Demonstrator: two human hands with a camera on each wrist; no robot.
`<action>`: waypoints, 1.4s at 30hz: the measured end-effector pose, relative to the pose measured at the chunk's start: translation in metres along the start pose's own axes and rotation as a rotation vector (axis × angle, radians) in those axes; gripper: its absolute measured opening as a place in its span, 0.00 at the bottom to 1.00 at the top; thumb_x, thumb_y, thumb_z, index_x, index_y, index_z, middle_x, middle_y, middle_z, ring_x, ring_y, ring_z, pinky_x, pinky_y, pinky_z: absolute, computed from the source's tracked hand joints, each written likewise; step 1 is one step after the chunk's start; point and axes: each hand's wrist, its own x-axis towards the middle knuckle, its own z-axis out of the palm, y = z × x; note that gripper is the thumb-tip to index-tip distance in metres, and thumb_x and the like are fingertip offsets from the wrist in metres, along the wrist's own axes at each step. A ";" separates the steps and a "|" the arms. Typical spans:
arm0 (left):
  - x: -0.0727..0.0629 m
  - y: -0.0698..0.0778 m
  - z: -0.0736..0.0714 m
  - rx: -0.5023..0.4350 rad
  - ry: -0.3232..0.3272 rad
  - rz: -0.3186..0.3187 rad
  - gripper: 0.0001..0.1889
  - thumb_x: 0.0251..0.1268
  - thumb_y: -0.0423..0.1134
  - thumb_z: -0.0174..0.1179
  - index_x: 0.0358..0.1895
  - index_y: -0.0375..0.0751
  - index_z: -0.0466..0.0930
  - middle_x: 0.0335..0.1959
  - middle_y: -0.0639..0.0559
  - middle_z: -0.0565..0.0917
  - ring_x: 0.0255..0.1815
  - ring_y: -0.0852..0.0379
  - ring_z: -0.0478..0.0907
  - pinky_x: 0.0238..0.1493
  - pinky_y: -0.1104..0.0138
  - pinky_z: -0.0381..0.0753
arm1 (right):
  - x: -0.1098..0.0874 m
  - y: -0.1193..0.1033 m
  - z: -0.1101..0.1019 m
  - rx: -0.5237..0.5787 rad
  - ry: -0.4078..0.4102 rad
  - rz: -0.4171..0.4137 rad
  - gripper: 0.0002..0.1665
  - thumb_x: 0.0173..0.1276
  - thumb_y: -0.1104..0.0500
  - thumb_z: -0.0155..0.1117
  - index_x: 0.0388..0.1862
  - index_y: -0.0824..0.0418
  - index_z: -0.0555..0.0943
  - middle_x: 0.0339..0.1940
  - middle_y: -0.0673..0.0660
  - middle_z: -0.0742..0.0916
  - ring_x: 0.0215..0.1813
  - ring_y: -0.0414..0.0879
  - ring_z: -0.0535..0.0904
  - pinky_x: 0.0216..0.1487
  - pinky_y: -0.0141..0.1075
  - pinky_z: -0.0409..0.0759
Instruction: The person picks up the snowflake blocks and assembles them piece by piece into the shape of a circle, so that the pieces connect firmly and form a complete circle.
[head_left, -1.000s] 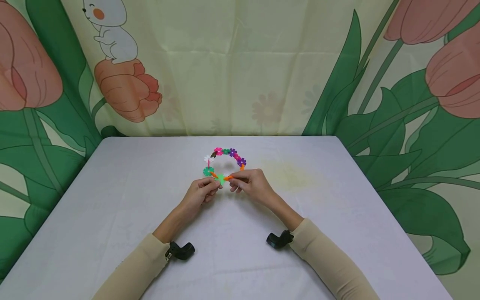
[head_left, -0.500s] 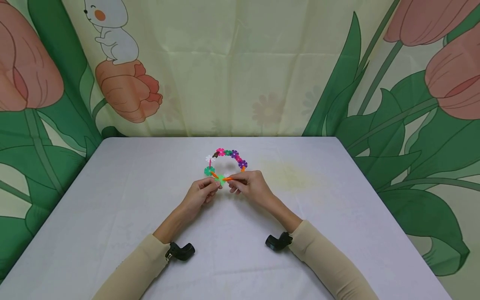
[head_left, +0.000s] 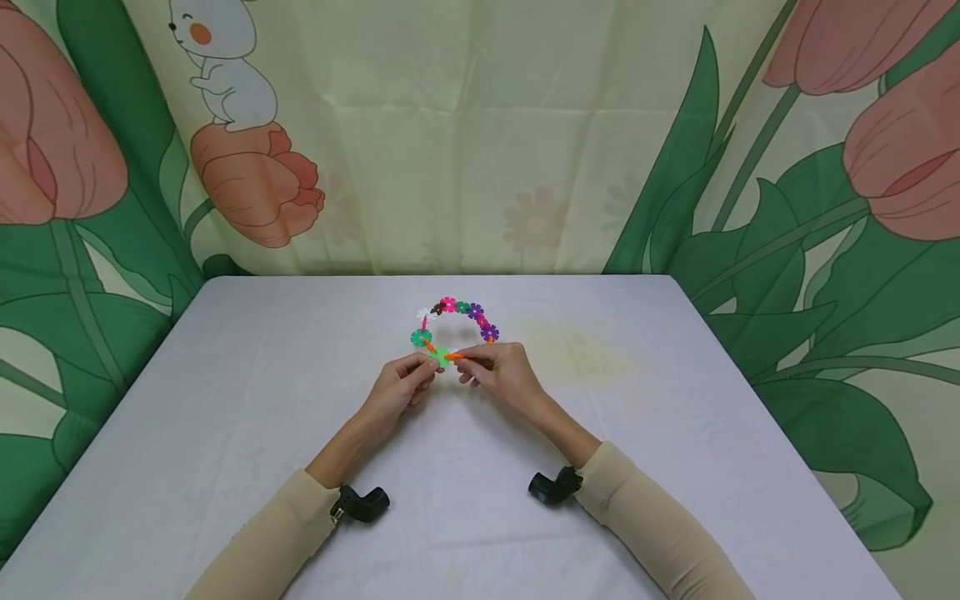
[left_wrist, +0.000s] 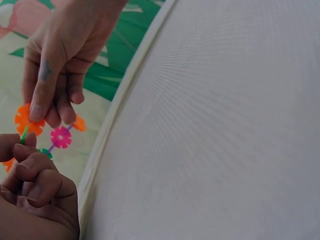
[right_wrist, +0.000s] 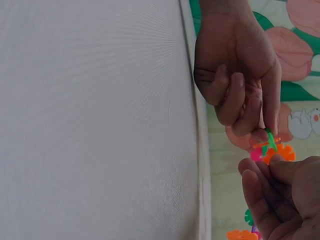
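A ring of notched plastic snowflake discs is held above the white table, with purple (head_left: 490, 332), pink (head_left: 447, 304), teal (head_left: 421, 337) and white pieces in its far arc. My left hand (head_left: 396, 387) pinches a light green snowflake disc (head_left: 441, 357) between thumb and fingers at the ring's near side. Facing it, my right hand (head_left: 510, 375) pinches an orange snowflake disc (left_wrist: 22, 119) between thumb and forefinger. In the right wrist view the green disc (right_wrist: 271, 142) is seen edge-on and meets the orange disc (right_wrist: 284, 152). Fingers hide part of the joint.
The white-covered table (head_left: 300, 533) extends around both forearms, with a faint yellowish stain (head_left: 581, 350) to the right. Behind it hangs a curtain (head_left: 465, 167) printed with tulips and a white animal. Black wrist cameras (head_left: 555, 486) sit at both cuffs.
The ring's far arc has swung slightly to the right. Both hands stay almost in place, still pinching the same discs; the right wrist has shifted a little left.
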 end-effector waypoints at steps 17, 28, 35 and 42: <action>0.001 0.004 -0.004 -0.059 0.060 -0.013 0.12 0.82 0.41 0.58 0.39 0.36 0.75 0.23 0.58 0.68 0.21 0.62 0.60 0.25 0.70 0.58 | 0.004 0.005 0.006 -0.078 -0.046 0.181 0.16 0.73 0.62 0.71 0.56 0.68 0.86 0.28 0.60 0.92 0.26 0.46 0.88 0.31 0.30 0.82; 0.002 0.006 -0.006 -0.091 0.083 -0.014 0.13 0.83 0.41 0.57 0.46 0.31 0.76 0.23 0.58 0.70 0.21 0.62 0.62 0.25 0.70 0.60 | 0.023 0.017 0.018 -0.320 -0.145 0.339 0.23 0.77 0.57 0.67 0.68 0.61 0.83 0.11 0.47 0.76 0.13 0.39 0.72 0.22 0.31 0.65; 0.002 0.005 -0.009 -0.090 0.073 -0.020 0.14 0.83 0.42 0.57 0.48 0.31 0.76 0.24 0.58 0.70 0.21 0.62 0.62 0.24 0.71 0.60 | 0.033 0.015 0.026 -0.475 -0.156 0.351 0.22 0.77 0.56 0.67 0.67 0.61 0.84 0.29 0.58 0.89 0.29 0.44 0.71 0.35 0.35 0.69; 0.000 0.005 -0.011 -0.099 0.077 -0.022 0.14 0.83 0.40 0.57 0.49 0.29 0.76 0.24 0.58 0.69 0.20 0.63 0.61 0.23 0.71 0.59 | 0.029 0.006 0.028 -0.494 -0.143 0.366 0.20 0.73 0.56 0.73 0.61 0.62 0.86 0.27 0.56 0.88 0.29 0.46 0.75 0.31 0.35 0.69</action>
